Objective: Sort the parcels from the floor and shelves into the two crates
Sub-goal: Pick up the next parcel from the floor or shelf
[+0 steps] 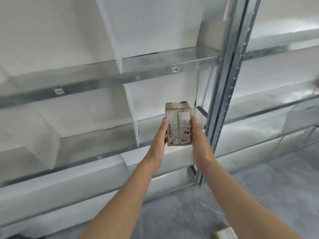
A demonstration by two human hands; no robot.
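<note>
Small brown parcel [178, 124], white shipping label facing up, is held upright mid-air in front of the metal shelves [155, 66]. Left hand [159, 135] and right hand [198, 135] clamp its sides. Another parcel [226, 232] sits on the floor.

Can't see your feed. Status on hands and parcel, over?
Left hand and right hand grip small brown parcel, upright before shelves. Second parcel on floor. No crates in view.

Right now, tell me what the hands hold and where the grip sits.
Both hold one parcel, upright before the shelves. The left hand grips its left long side and the right hand its right long side, both on the lower half.
</note>
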